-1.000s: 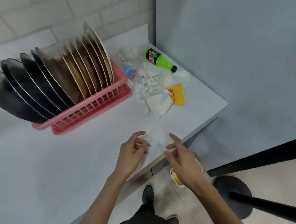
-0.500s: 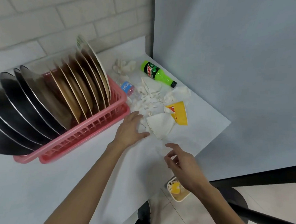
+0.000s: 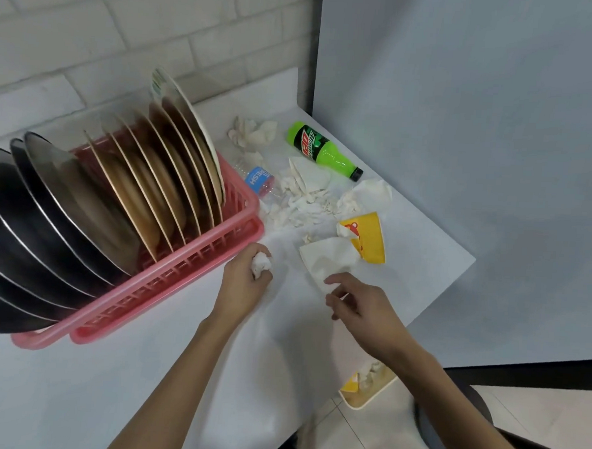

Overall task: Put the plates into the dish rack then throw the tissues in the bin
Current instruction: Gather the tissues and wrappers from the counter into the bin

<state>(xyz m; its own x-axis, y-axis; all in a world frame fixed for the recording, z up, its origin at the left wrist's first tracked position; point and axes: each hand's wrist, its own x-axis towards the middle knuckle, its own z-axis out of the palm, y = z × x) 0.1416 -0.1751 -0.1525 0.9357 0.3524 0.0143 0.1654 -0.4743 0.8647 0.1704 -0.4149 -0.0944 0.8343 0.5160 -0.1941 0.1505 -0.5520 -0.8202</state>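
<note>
Fingers (image 3: 252, 250) of left hand (image 3: 245, 285) curled round crumpled white tissue wad (image 3: 261, 264), right hand (image 3: 360, 308) pinching near corner of flat white tissue sheet (image 3: 329, 258), pink plastic dish rack (image 3: 168, 277) just beside.

Glossy pink plastic dish rack (image 3: 189, 273), crumpled paper tissues (image 3: 302, 204).

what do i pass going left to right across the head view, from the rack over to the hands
dark plates → brown plates, both standing in the pink dish rack → left hand gripping a crumpled tissue → right hand pinching the near corner of the flat tissue
</note>
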